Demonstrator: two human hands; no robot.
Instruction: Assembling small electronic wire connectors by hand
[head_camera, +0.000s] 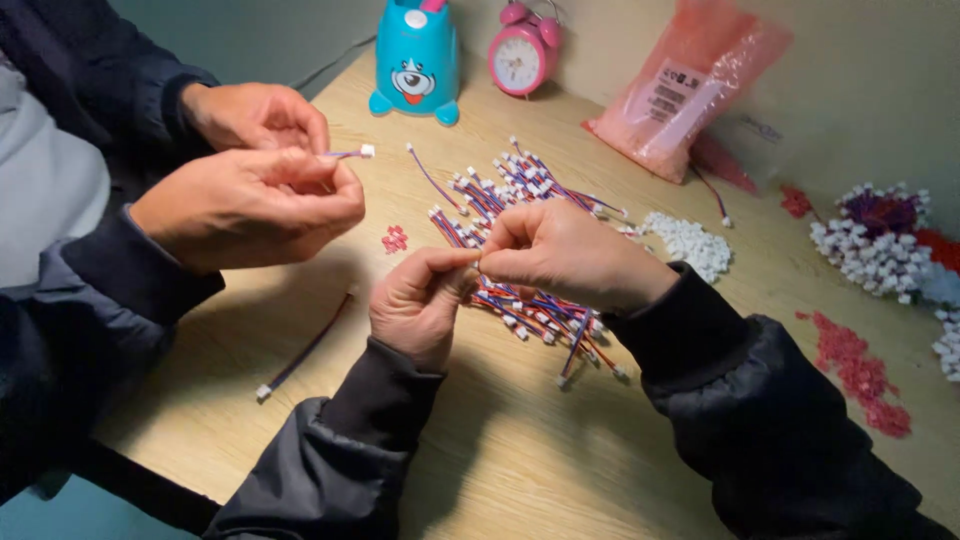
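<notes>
One labelled pink bag (690, 85) beyond both hands (500, 270).

Red, blue and purple wires (520, 200) with white plugs lie on the pale wood-grain worktop (540, 450); a turquoise cartoon-faced holder (416, 62), a pink alarm clock (522, 55), a translucent pink bag (690, 85), white connectors (690, 242), red bits (858, 368)

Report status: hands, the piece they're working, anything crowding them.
Left hand and right hand pinched together on something small, hidden by fingers. Wire pile right beneath. Co-worker's hands close at left, holding a wire lead.
</notes>
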